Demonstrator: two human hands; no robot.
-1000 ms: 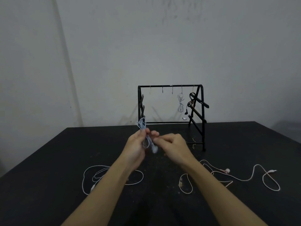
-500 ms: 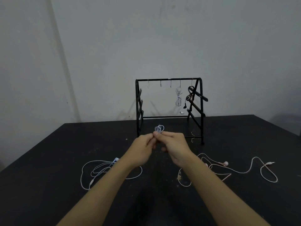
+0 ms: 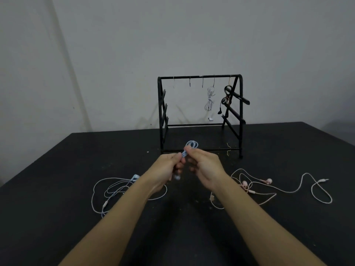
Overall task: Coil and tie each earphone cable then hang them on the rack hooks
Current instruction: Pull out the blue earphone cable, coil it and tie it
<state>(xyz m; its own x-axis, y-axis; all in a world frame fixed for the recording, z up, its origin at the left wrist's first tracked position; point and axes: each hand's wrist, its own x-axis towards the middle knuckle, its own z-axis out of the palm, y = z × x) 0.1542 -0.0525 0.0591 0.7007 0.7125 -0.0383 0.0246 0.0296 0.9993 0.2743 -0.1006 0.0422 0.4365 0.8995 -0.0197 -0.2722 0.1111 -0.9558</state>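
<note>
A coiled light-blue earphone cable [image 3: 191, 146] is held above the black table between both hands. My left hand [image 3: 166, 169] grips its lower part, with an earbud [image 3: 176, 177] dangling under the fingers. My right hand [image 3: 204, 166] pinches the coil just below its top loop. Behind them stands the black rack [image 3: 161, 112] with several hooks on its top bar. A tied white earphone [image 3: 209, 100] and a tied black earphone [image 3: 225, 98] hang from the two right hooks. Three hooks to the left hang bare.
A loose white-and-blue earphone cable [image 3: 115, 189] sprawls on the table [image 3: 57, 179] at the left. A loose pink earphone cable [image 3: 269, 189] spreads across the right. A grey wall rises behind the table's far edge.
The blue coil has come down from in front of the rack's left post to the middle, now lying between both hands. The camera view has shifted slightly.
</note>
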